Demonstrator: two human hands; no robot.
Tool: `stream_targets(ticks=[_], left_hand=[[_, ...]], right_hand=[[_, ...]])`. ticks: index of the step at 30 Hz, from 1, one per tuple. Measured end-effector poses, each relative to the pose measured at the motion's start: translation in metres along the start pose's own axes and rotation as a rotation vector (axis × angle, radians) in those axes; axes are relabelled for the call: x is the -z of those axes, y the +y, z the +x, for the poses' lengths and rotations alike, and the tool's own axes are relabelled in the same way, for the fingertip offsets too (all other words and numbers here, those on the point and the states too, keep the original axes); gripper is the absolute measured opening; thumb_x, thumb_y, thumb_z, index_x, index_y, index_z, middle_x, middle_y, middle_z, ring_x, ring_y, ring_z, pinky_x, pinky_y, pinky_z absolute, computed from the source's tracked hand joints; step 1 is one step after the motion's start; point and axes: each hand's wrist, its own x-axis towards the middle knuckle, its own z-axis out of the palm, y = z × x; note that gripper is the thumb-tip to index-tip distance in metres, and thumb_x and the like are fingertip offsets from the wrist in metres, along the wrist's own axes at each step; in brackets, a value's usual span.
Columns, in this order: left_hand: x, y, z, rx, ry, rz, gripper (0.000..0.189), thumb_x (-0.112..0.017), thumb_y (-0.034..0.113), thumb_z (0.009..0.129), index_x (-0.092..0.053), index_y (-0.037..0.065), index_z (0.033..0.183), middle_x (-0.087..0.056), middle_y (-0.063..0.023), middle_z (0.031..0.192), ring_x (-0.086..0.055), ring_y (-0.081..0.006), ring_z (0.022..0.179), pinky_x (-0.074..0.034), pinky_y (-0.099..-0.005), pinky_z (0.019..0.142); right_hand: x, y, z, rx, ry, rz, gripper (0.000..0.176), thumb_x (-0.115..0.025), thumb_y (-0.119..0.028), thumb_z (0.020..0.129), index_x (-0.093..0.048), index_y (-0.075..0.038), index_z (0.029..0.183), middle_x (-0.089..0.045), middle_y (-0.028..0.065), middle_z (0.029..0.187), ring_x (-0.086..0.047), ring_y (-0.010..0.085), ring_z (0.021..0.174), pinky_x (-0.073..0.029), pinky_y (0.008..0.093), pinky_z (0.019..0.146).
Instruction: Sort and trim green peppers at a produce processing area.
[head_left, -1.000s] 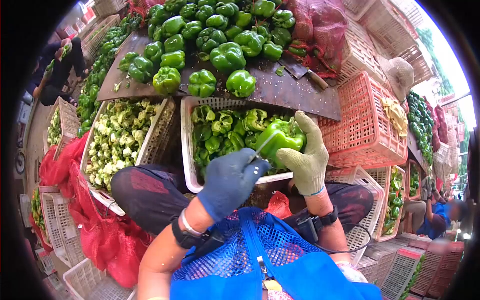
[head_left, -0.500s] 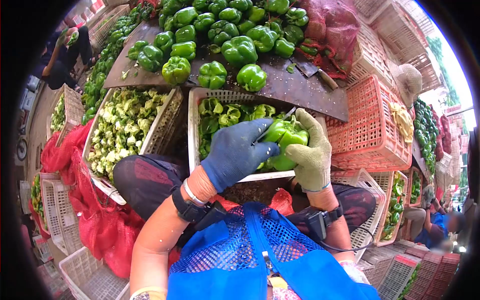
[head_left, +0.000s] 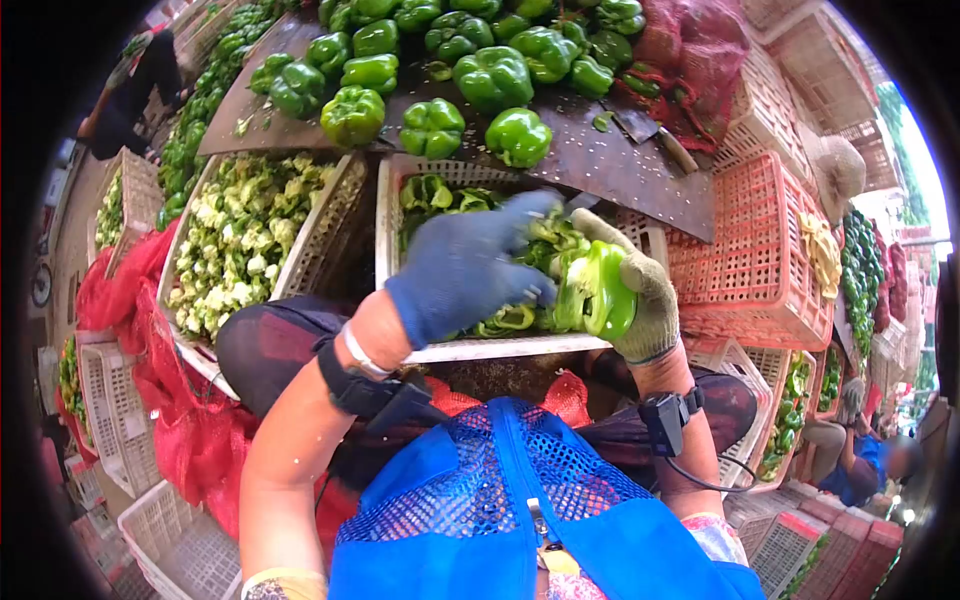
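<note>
My right hand [head_left: 650, 300], in a pale knitted glove, is closed around a green bell pepper [head_left: 604, 288]. The pepper is split open, and its pale inside shows on the left. My left hand [head_left: 465, 265], in a blue glove, is just left of the pepper, above the crate. Its fingers are smeared by motion, with thumb and forefinger apart; whether anything is between them cannot be made out. Below both hands is a white plastic crate [head_left: 500, 349] holding cut pepper pieces [head_left: 428, 192], partly hidden by my hands.
Whole green peppers [head_left: 493, 80] lie on a dark board [head_left: 630, 195] ahead, with a wooden-handled knife [head_left: 678, 152]. A crate of pale pepper cores [head_left: 250, 240] stands left, a red crate [head_left: 745, 260] right. Red mesh sacks [head_left: 190, 400] lie left. Other people [head_left: 870, 460] sit farther off.
The pepper has gone from lying between both gloves to being split open in my right hand. My left hand has come off it, moving up and left. The view has shifted slightly.
</note>
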Motion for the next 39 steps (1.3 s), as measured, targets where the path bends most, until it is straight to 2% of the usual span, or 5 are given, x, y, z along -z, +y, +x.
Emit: stream_targets(ticks=[20, 23, 26, 35, 39], left_hand=[[-0.051, -0.061, 0.008, 0.416, 0.391, -0.027, 0.030, -0.079, 0.031, 0.079, -0.076, 0.007, 0.097, -0.075, -0.0141, 0.085, -0.073, -0.0261, 0.075, -0.057, -0.0373, 0.072], [-0.011, -0.072, -0.003, 0.149, 0.432, 0.044, 0.030, -0.081, 0.029, 0.083, -0.076, 0.009, 0.103, -0.075, -0.0119, 0.092, -0.072, -0.0218, 0.080, -0.057, -0.0355, 0.077], [0.094, -0.102, -0.034, 0.196, 0.543, 0.496, 0.030, -0.079, 0.023, 0.084, -0.073, 0.012, 0.111, -0.074, -0.0116, 0.099, -0.072, -0.0269, 0.081, -0.058, -0.0372, 0.074], [0.153, -0.059, -0.040, 0.354, 0.824, -0.128, 0.048, -0.074, 0.019, 0.091, -0.062, 0.004, 0.135, -0.068, -0.0071, 0.086, -0.053, -0.0059, 0.051, -0.040, -0.0205, 0.042], [0.124, -0.066, -0.004, 0.342, 0.704, -0.106, 0.037, -0.071, 0.014, 0.090, -0.067, 0.001, 0.124, -0.067, -0.0038, 0.081, -0.051, -0.0064, 0.047, -0.042, -0.0222, 0.043]], right_hand=[[-0.045, 0.079, 0.007, 0.065, 0.286, 0.218, 0.045, -0.070, -0.022, 0.086, -0.061, -0.004, 0.126, -0.067, 0.0142, 0.110, -0.067, 0.0306, 0.102, -0.058, 0.0478, 0.089], [-0.020, 0.043, 0.021, 0.076, 0.185, -0.193, 0.056, -0.074, -0.022, 0.083, -0.058, -0.002, 0.133, -0.065, 0.0174, 0.118, -0.066, 0.0319, 0.109, -0.055, 0.0445, 0.096], [0.026, 0.005, 0.028, 0.424, 0.327, -1.674, 0.077, -0.081, -0.019, 0.073, -0.053, 0.001, 0.142, -0.058, 0.0179, 0.137, -0.059, 0.0286, 0.124, -0.046, 0.0339, 0.108], [-0.113, 0.005, -0.023, 0.056, -1.071, -1.268, 0.056, -0.070, -0.004, 0.067, -0.067, -0.009, 0.122, -0.061, 0.0166, 0.118, -0.059, 0.0400, 0.108, -0.051, 0.0461, 0.094], [-0.103, 0.030, -0.027, 0.274, -0.990, -1.200, 0.020, -0.068, -0.015, 0.070, -0.073, -0.015, 0.089, -0.063, 0.0074, 0.090, -0.063, 0.0327, 0.090, -0.051, 0.0447, 0.078]])
